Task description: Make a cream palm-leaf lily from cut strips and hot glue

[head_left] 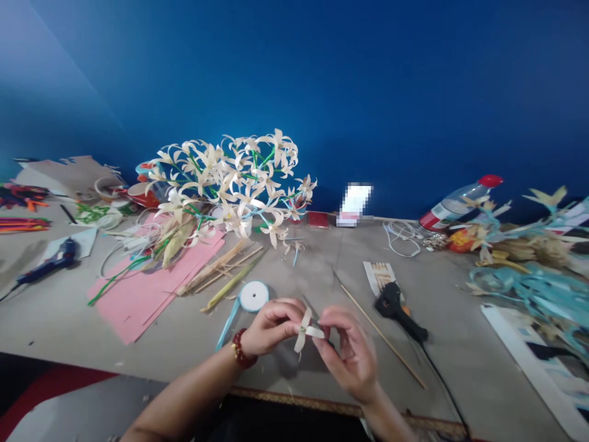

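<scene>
A small pale flower (302, 331) with narrow strip-like petals is pinched between the thumb and fingers of my left hand (275, 328), above the front of the table. My right hand (350, 351) is just right of it, fingers curled and closed, with one petal reaching its fingertips. From that hand a slim dark pointed tool (311, 307) slants up behind the flower; its kind is mostly hidden by the fingers. Close beyond my left hand lies a white spool (254, 296) of light blue tape. A thin wooden stick (380, 331) lies right of my right hand.
A black glue gun (400, 310) with a cord lies right; a blue glue gun (53, 263) is far left. Many pale flowers (239, 184) stand behind pink paper sheets (154, 291). A bottle (455, 205) leans at back right, near blue-wrapped stems (534, 288). A blurred bright screen (356, 204) stands by the wall.
</scene>
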